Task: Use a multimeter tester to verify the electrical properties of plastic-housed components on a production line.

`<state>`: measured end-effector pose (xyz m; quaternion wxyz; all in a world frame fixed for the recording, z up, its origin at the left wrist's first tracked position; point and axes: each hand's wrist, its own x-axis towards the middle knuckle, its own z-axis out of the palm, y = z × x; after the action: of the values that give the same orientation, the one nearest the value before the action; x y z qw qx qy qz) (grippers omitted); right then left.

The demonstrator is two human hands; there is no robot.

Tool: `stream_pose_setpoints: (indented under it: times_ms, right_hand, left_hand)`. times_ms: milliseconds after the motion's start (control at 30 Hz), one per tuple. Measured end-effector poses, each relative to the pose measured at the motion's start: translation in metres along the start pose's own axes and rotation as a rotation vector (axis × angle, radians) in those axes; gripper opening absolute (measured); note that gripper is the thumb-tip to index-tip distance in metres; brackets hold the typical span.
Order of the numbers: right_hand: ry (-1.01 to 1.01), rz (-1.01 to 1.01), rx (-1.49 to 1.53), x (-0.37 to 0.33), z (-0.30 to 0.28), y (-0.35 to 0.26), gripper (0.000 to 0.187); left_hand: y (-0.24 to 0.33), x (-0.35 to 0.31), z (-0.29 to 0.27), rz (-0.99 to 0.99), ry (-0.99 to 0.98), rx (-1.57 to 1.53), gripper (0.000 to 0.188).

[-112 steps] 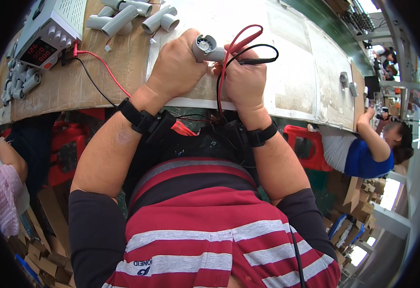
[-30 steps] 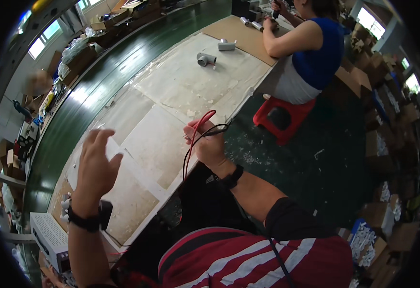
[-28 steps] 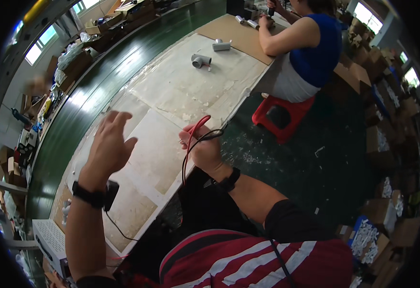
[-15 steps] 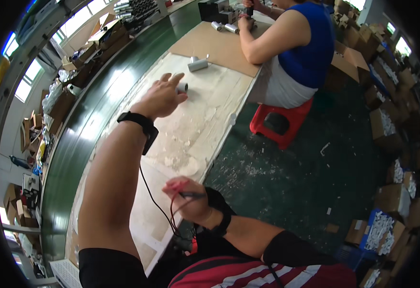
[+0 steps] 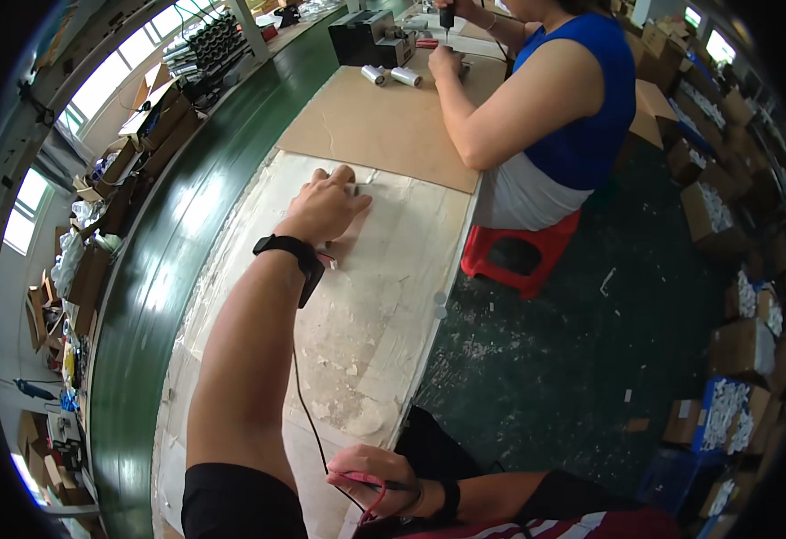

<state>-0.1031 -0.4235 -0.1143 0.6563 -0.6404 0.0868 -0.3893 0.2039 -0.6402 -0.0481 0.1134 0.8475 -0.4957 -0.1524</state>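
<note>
My left hand (image 5: 325, 205), with a black band on its wrist, reaches down to the worn white tabletop near the edge of a brown board. Its fingers curl over a silver cylinder (image 5: 353, 189), most of which they hide. By the wrist lies a small white connector (image 5: 333, 263) on a short red wire. Close to my body, at the near table edge, my right hand (image 5: 377, 469) is closed around a red and black lead (image 5: 380, 490); the lead's tip is hard to make out. A thin black cord (image 5: 299, 386) runs across the table between my arms.
Across the table a person in a blue top (image 5: 581, 99) sits on a red stool (image 5: 523, 260) holding a black tool (image 5: 447, 16). Two silver cylinders (image 5: 405, 76) lie on the brown board (image 5: 366, 121) beside a black box (image 5: 361, 40). Cartons line the right side.
My left hand has moved farther along the table onto the far cylinder, which now is mostly covered. My right hand sits lower in view, still holding the lead. The view has shifted.
</note>
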Motion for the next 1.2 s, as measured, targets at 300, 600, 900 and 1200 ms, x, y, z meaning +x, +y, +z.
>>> stream_pose_setpoints:
  times_ms: [300,600,900,1200]
  right_hand:
    - [-0.072,-0.036,-0.009,-0.003,0.004,-0.002,0.019]
    - [-0.088,0.213,0.088,-0.010,0.002,0.001,0.006]
    - [-0.079,0.309,0.221,-0.019,0.030,-0.003,0.013]
    - [-0.268,0.459,0.306,-0.077,0.090,-0.038,0.019]
  left_hand:
    - [-0.019,-0.102,0.015,-0.197,0.148,0.148,0.048]
    - [-0.038,-0.360,-0.001,-0.411,0.321,-0.026,0.039]
    - [-0.064,-0.581,0.077,-0.817,0.457,0.079,0.042]
    - [-0.068,-0.664,0.129,-0.484,0.844,-0.220,0.063]
